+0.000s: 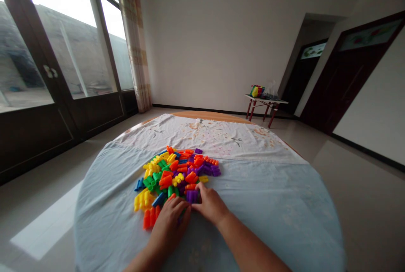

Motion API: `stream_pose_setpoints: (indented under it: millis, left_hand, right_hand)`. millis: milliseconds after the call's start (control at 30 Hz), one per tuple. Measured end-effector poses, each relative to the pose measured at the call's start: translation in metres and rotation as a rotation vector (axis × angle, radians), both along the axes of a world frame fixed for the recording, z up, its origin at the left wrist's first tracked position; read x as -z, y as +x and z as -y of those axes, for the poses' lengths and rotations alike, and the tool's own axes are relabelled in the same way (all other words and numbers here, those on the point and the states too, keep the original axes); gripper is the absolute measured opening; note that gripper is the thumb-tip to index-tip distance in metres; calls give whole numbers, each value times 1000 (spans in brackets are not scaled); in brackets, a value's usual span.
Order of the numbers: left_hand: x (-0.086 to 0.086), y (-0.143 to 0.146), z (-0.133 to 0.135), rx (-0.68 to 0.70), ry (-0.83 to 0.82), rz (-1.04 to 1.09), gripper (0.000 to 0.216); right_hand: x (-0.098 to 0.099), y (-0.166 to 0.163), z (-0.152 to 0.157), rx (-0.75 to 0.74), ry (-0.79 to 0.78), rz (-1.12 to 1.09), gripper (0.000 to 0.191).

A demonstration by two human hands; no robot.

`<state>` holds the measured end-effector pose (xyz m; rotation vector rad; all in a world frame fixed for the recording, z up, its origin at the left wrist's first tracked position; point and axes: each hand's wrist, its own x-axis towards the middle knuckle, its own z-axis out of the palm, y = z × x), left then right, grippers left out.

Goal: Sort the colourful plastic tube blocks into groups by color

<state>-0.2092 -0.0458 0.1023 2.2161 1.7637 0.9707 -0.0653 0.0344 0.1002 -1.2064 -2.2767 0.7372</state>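
Observation:
A pile of bright plastic building blocks (165,180) in red-orange, yellow, green, blue and purple lies on the cloth-covered table. At the pile's near right edge, my right hand (211,205) has its thumb and fingers closed around the side of a purple building block (192,196). My left hand (172,220) is close beside it at the near edge of the pile, palm down with curled fingers. What lies under those fingers is mostly hidden. Left of that hand sits a red-orange block (151,218), with a yellow block (143,200) just behind it.
The round table wears a light blue cloth (262,204) and a white floral cloth (221,134). Near the far wall, a small folding table (267,99) holds a colourful bag (257,91) and a clear plastic bag (271,90). Glass doors (76,39) stand on the left.

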Motion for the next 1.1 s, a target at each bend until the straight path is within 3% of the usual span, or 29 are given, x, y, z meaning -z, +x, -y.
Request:
stream_pose_setpoints:
  millis: [133, 267, 533, 700, 1100]
  left_hand:
    - [-8, 6, -8, 7, -3, 68, 28]
    - [-17, 32, -3, 45, 14, 51, 31]
    - [15, 93, -7, 135, -185, -37, 38]
    - [27, 96, -10, 132, -214, -124, 33]
    - [21, 98, -9, 72, -227, -237, 35]
  right_hand:
    - [-3, 8, -7, -28, -53, -192, 59]
    - [-8, 40, -4, 60, -58, -282, 41]
    - [11, 82, 6, 113, -104, -297, 26]
    - [26, 84, 3, 136, -71, -219, 26]
    - [30, 86, -5, 113, -54, -281, 26]
